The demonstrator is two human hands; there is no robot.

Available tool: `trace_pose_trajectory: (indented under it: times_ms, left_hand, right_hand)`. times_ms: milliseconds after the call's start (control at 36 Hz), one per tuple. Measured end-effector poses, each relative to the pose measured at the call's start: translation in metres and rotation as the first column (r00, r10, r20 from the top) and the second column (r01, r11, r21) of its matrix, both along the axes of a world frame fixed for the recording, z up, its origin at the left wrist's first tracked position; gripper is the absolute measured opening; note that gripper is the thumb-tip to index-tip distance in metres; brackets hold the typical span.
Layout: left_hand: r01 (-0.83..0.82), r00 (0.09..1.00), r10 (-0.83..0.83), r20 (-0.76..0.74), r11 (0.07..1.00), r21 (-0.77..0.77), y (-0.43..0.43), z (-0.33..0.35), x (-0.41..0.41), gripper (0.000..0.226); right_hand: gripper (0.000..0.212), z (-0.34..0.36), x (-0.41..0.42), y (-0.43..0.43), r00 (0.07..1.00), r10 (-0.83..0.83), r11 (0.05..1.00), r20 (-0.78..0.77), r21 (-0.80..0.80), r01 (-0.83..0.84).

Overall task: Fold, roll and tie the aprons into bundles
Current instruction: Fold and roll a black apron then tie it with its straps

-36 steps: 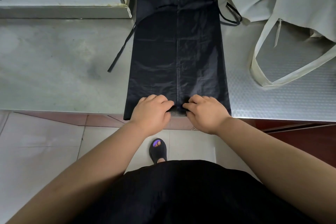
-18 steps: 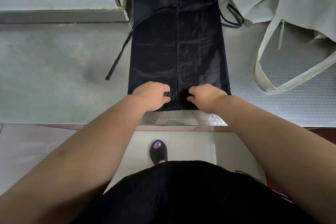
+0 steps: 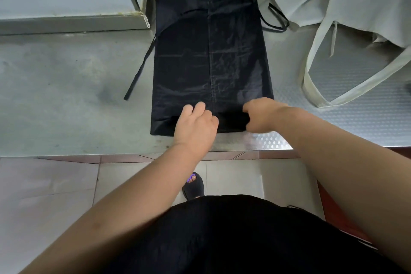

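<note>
A black apron [image 3: 211, 55] lies folded into a long narrow strip on the grey counter, running away from me. Its near end is turned over into a short roll [image 3: 232, 121]. My left hand [image 3: 195, 124] rests on the left part of that roll with fingers curled over it. My right hand [image 3: 262, 115] grips the roll's right end. One black tie strap [image 3: 140, 66] trails off the left side, another loops out at the right [image 3: 277, 19].
A pile of cream aprons [image 3: 347, 13] with long straps lies at the back right on the patterned metal counter [image 3: 355, 122]. A raised grey block [image 3: 66, 6] stands at the back left. The counter edge [image 3: 89, 154] runs in front of me, tiled floor below.
The apron's near end, which hung at the counter edge, has been rolled away from me. Both hands moved forward with it and then spread apart along the roll.
</note>
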State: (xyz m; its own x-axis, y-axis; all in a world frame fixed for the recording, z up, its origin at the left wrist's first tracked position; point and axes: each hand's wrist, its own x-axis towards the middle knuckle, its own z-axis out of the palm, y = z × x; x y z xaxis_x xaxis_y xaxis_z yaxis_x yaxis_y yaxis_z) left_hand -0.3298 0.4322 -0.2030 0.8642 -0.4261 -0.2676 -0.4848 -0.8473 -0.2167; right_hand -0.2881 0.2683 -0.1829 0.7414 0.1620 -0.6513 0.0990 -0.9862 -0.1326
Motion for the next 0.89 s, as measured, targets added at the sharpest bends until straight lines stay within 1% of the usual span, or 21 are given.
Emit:
trace_pose_trajectory:
  times_ms: [56, 111, 167, 250, 306, 389, 500, 556, 583, 611, 639, 667, 694, 722, 750, 778, 806, 833, 889]
  left_hand:
    - [-0.011, 1.000, 0.011, 0.000, 1.000, 0.028, -0.003, 0.002, 0.002, 0.027]
    - [-0.076, 0.996, 0.077, -0.041, 0.997, 0.013, -0.006, 0.001, 0.003, 0.025]
    - [-0.165, 0.983, 0.161, -0.092, 0.985, -0.045, -0.009, -0.002, 0.002, 0.030]
    - [-0.323, 0.943, 0.303, -0.135, 0.930, -0.174, -0.011, -0.007, -0.001, 0.039]
    - [-0.364, 0.931, 0.343, -0.126, 0.905, -0.220, -0.008, -0.011, 0.000, 0.041]
    - [-0.405, 0.914, 0.384, -0.129, 0.868, -0.286, -0.005, -0.016, 0.001, 0.041]
    - [-0.440, 0.896, 0.426, -0.125, 0.813, -0.381, -0.001, -0.023, -0.002, 0.038]
    - [-0.447, 0.889, 0.442, -0.116, 0.787, -0.426, 0.000, -0.026, -0.004, 0.037]
    - [-0.444, 0.888, 0.446, -0.108, 0.777, -0.445, 0.001, -0.028, -0.005, 0.036]
    - [-0.441, 0.888, 0.449, -0.100, 0.770, -0.462, 0.001, -0.029, -0.007, 0.036]
    - [-0.438, 0.888, 0.451, -0.093, 0.763, -0.476, 0.002, -0.031, -0.008, 0.036]
    - [-0.433, 0.887, 0.453, -0.086, 0.756, -0.491, 0.003, -0.033, -0.009, 0.036]
    - [-0.429, 0.887, 0.454, -0.080, 0.750, -0.503, 0.003, -0.035, -0.009, 0.035]
    - [-0.425, 0.888, 0.454, -0.076, 0.746, -0.512, 0.003, -0.036, -0.010, 0.035]
    - [-0.425, 0.887, 0.456, -0.075, 0.740, -0.521, 0.004, -0.036, -0.010, 0.034]
    - [-0.423, 0.887, 0.454, -0.080, 0.734, -0.531, 0.005, -0.037, -0.010, 0.034]
    - [-0.416, 0.892, 0.444, -0.088, 0.728, -0.545, 0.006, -0.037, -0.010, 0.032]
    - [-0.411, 0.896, 0.431, -0.104, 0.718, -0.562, 0.010, -0.037, -0.010, 0.029]
    - [-0.391, 0.910, 0.387, -0.148, 0.685, -0.615, 0.022, -0.037, -0.009, 0.023]
  right_hand:
    - [0.020, 0.002, -0.004, -0.011, 0.996, -0.090, 0.995, -0.009, 0.049, 0.090]
    - [0.019, 0.001, -0.008, -0.021, 0.985, -0.173, 0.978, 0.007, 0.120, 0.171]
    - [0.017, -0.002, -0.012, -0.028, 0.968, -0.249, 0.951, 0.028, 0.195, 0.239]
    - [0.011, -0.012, -0.020, -0.039, 0.931, -0.356, 0.906, 0.077, 0.272, 0.324]
    - [0.015, -0.018, -0.025, -0.044, 0.896, -0.434, 0.870, 0.097, 0.303, 0.389]
    - [0.029, -0.024, -0.031, -0.051, 0.817, -0.569, 0.791, 0.094, 0.333, 0.513]
    - [0.028, -0.030, -0.033, -0.052, 0.734, -0.670, 0.719, 0.106, 0.338, 0.607]
    - [0.029, -0.031, -0.035, -0.045, 0.692, -0.711, 0.691, 0.127, 0.308, 0.653]
    - [0.028, -0.031, -0.037, -0.041, 0.696, -0.693, 0.718, 0.187, 0.259, 0.646]
    - [0.025, -0.030, -0.040, -0.036, 0.720, -0.631, 0.774, 0.288, 0.179, 0.607]
    - [0.023, -0.029, -0.042, -0.031, 0.756, -0.523, 0.839, 0.393, 0.079, 0.538]
    - [0.025, -0.027, -0.043, -0.026, 0.797, -0.378, 0.900, 0.470, -0.015, 0.436]
    - [0.030, -0.026, -0.043, -0.019, 0.833, -0.225, 0.951, 0.505, -0.072, 0.301]
    - [0.033, -0.027, -0.043, -0.013, 0.861, -0.096, 0.986, 0.500, -0.073, 0.153]
    - [0.034, -0.029, -0.042, -0.006, 0.879, -0.018, 1.000, 0.477, -0.012, 0.027]
    - [0.035, -0.031, -0.042, 0.003, 0.903, 0.007, 0.996, 0.429, 0.081, -0.046]
    - [0.037, -0.031, -0.043, 0.009, 0.933, -0.013, 0.984, 0.359, 0.171, -0.052]
    - [0.038, -0.032, -0.042, 0.017, 0.954, -0.046, 0.974, 0.295, 0.227, -0.023]
    - [0.037, -0.034, -0.040, 0.026, 0.961, -0.121, 0.968, 0.247, 0.244, 0.060]
